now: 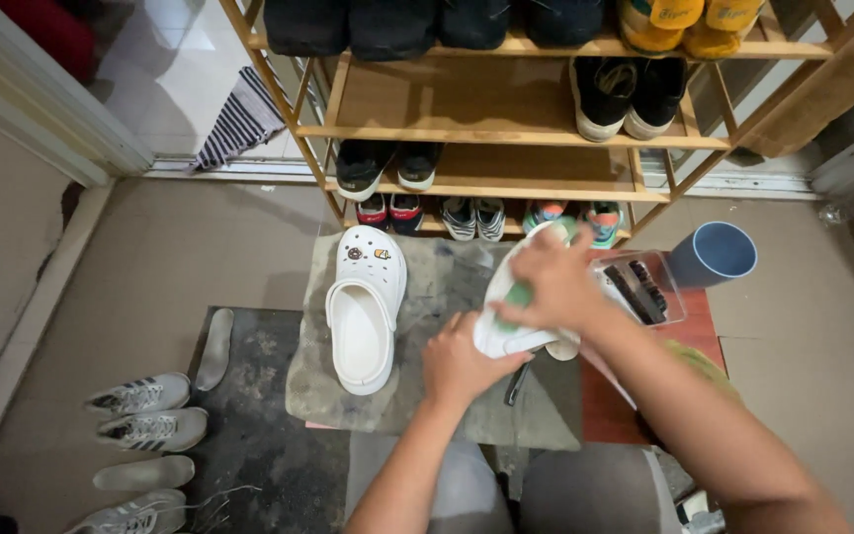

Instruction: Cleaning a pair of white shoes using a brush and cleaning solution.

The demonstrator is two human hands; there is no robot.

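The white clog (521,331) being worked on lies on the grey mat (427,396), just right of its partner, a second white clog (366,316) with small charms on its toe. The left hand (462,366) closes its fingers round the near end of the shoe, seemingly to pin it steady. The right hand (555,277) lies over the upper with its fingers curled about something green (519,294), probably a sponge or brush; its exact kind cannot be told. To the right of that clog sit a clear tray with a dark brush (640,289) and a blue cup (714,254). Beyond it stands a wooden shoe rack (506,129), full of pairs. Far left of it, grey sneakers (145,410) and loose insoles (214,348) rest on the floor, well apart from the hands.
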